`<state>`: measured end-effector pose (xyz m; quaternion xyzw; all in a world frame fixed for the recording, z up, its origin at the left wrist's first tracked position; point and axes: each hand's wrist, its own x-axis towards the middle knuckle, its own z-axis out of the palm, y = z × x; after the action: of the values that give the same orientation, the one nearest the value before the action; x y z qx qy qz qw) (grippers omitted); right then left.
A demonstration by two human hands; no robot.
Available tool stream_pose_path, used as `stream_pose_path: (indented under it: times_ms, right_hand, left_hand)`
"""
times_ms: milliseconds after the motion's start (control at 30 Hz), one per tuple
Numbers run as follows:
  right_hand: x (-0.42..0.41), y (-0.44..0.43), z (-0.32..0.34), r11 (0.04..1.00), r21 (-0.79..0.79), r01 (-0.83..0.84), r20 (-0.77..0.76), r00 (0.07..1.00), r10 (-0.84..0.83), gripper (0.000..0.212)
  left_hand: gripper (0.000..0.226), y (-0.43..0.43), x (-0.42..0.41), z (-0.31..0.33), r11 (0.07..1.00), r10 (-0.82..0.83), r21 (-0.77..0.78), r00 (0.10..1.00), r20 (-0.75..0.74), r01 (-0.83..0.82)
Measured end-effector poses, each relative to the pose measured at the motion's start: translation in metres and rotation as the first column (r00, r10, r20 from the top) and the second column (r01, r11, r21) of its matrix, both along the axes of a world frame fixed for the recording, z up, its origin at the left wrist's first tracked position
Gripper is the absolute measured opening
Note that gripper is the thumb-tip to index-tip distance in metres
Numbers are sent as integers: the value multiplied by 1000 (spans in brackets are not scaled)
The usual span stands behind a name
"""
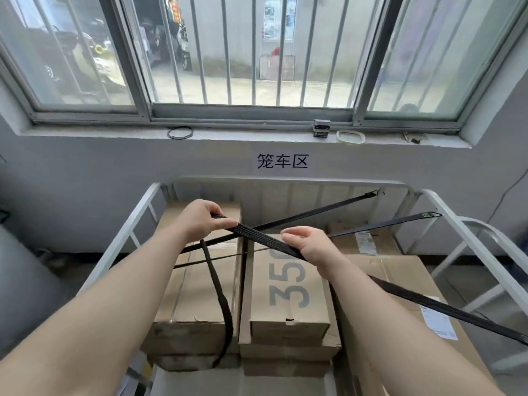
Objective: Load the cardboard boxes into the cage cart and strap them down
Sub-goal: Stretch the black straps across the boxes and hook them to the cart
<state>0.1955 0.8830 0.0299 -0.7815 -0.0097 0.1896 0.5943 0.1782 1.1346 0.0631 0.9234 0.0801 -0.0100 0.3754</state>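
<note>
My left grip [204,221] is closed firmly round the black strap [258,232], with the thumb on top and the fingers curled under. My right grip [307,242] is curled round the same strap near it, more loosely as it seems, I think so that the webbing can slide through. Between the two, the strap is stretched flat above the boxes. A loose tail [221,304] hangs from the left grip over the left box [197,295], and on the other side the strap runs down toward the right edge of the cage cart [285,181], where its end is out of view. I judge that I am taking up slack. A second strap [314,211] is hooked at the back rail and a third strap [394,222] at the right rail. The cardboard boxes sit close together inside the cart, the box marked 350 [288,295] in the middle, so loading looks finished and the strapping is only partly done.
</note>
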Motion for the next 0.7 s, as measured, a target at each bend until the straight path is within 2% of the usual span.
stream_pose_path:
  times_ms: [100, 200, 400, 533, 700]
  right_hand:
    - [14, 64, 7, 948, -167, -270, 34, 960, 279, 13]
    - [33, 117, 20, 907, -160, -390, -3, 919, 395, 14]
    - [78, 196, 20, 896, -146, -420, -33, 907, 420, 19]
    - [96, 252, 11, 887, -124, -444, -79, 896, 437, 24]
    - [121, 316, 0, 894, -70, -442, -98, 895, 435, 19]
  left_hand:
    - [32, 26, 12, 2, 999, -43, -11, 999, -10, 43]
    - [34, 68, 25, 3, 998, -51, -49, 998, -36, 50]
    - [24, 175, 40, -10, 996, -55, -77, 992, -117, 46]
    - [17, 225, 60, -21, 990, 6, -139, 998, -67, -15]
    - [20, 262, 95, -31, 963, 57, -265, 998, -11, -58]
